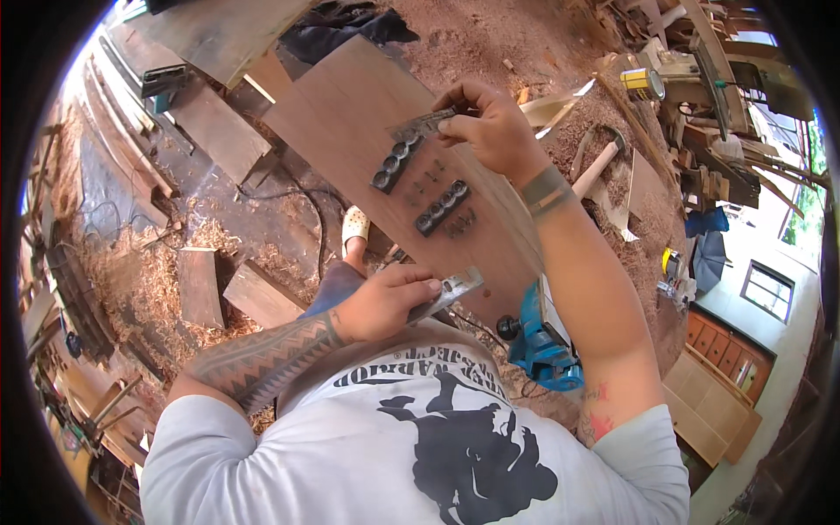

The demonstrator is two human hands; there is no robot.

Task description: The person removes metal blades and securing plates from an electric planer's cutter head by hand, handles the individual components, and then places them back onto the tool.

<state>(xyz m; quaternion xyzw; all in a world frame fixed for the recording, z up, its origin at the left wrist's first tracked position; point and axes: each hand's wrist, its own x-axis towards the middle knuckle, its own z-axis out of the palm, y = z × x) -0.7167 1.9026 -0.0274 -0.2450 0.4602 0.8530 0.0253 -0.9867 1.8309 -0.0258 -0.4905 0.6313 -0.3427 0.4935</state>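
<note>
My left hand (pixel 385 304), low near my shirt, is closed on a flat metal plate (pixel 458 286) with small openings in it. Farther out, my right hand (pixel 487 125) pinches a thin, worn metal strip (pixel 409 129) that looks like a planer blade, over the wooden board (pixel 337 109). Below that strip, a black bar with round hollows (pixel 398 163) lies on the board. A second such bar (pixel 443 207) rests nearer to me. Several small screws (pixel 460 224) are grouped beside the bars. A blue electric planer (pixel 538 343) sits by the board's near end.
Wood shavings (pixel 490 44) cover much of the floor. A hammer-like tool (pixel 600 164) and a yellow can (pixel 643 84) lie on the right. Loose boards (pixel 214 131) and a dark cable (pixel 321 219) are at left. My foot in a pale clog (pixel 354 224) stands beside the board.
</note>
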